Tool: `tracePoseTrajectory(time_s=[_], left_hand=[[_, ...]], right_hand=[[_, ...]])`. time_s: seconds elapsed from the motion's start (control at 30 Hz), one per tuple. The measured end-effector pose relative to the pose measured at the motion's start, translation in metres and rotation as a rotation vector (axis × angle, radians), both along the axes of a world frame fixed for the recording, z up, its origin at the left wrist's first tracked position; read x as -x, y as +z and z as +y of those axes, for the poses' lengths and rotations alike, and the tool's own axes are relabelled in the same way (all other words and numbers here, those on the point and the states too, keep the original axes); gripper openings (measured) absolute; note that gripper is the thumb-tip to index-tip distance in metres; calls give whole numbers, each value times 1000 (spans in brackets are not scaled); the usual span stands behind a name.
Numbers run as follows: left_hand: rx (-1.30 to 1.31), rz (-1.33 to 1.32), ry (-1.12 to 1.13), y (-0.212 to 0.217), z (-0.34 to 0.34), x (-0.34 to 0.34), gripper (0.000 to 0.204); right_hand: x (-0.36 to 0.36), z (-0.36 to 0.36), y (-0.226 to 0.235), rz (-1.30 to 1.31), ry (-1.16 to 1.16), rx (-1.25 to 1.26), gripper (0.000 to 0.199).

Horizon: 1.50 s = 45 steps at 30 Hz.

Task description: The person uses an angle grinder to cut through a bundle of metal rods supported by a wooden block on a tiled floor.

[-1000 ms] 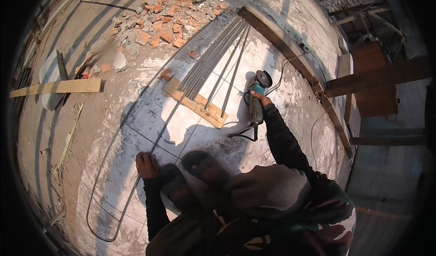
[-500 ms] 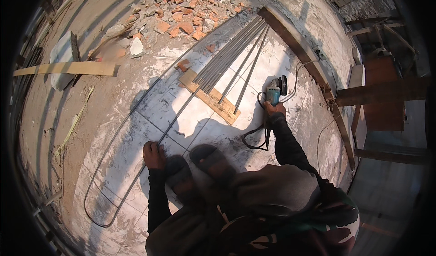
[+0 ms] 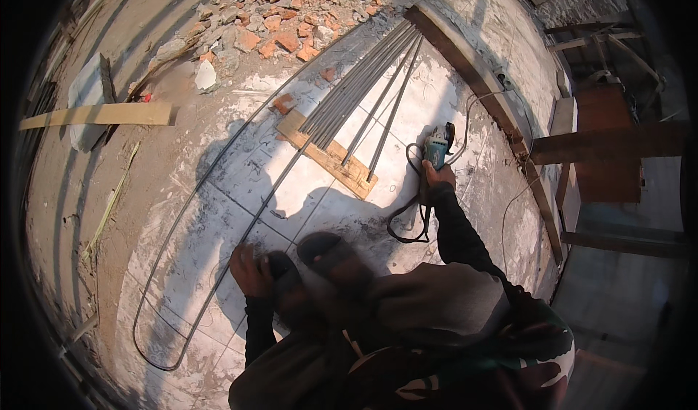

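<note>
In my right hand [image 3: 438, 176] is a teal angle grinder [image 3: 436, 150], its disc and guard pointing away from me and its black cord looped beside my wrist. Low on the left, my left hand [image 3: 251, 270] is beside a long bent steel rod [image 3: 270, 195], with thumb and fingers apart. The fingers come right up to the rod; whether they touch it is unclear. This rod curves back in a U near the bottom left. Several straight steel rods [image 3: 361, 82] fan out ahead, their near ends over a wooden board [image 3: 331, 161].
Broken brick rubble [image 3: 280, 28] lies at the far side. A long wooden beam [image 3: 472, 75] borders the tiled floor on the right, with a thin cable near it. At left, a pale plank [image 3: 98, 115] crosses a slab. My sandalled feet [image 3: 320, 250] stand close to the rod.
My left hand has shifted slightly down, off the rod it was covering. My right hand still grips the grinder, whose head has turned a little. The whole view has shifted slightly.
</note>
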<state>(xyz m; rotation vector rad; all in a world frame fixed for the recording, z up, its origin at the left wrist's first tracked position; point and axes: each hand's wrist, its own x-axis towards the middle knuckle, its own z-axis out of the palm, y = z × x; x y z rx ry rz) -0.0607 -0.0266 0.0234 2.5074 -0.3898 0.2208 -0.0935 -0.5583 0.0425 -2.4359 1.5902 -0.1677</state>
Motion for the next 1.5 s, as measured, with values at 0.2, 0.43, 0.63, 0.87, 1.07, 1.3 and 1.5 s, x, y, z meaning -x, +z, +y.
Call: tracePoseTrajectory(time_s=[0.2, 0.43, 0.63, 0.87, 1.07, 1.3, 1.5], left_hand=[[34, -21, -138, 32, -36, 32, 43], [78, 75, -158, 18, -47, 27, 40], [9, 99, -127, 19, -34, 28, 40], [11, 123, -133, 15, -31, 30, 41], [-32, 153, -130, 14, -33, 30, 40], [-52, 161, -132, 21, -31, 29, 41], [-55, 177, -137, 20, -37, 28, 42]], right_hand=[[-44, 27, 17, -219, 400, 375, 65], [-109, -21, -77, -236, 73, -528, 66], [-180, 24, -71, -365, -29, -741, 51], [-234, 68, -53, -482, -215, -932, 46], [-250, 83, -62, -808, -420, -1320, 26], [-259, 98, -50, -594, -420, -1281, 20], [-254, 86, -67, -694, -337, -1259, 29]])
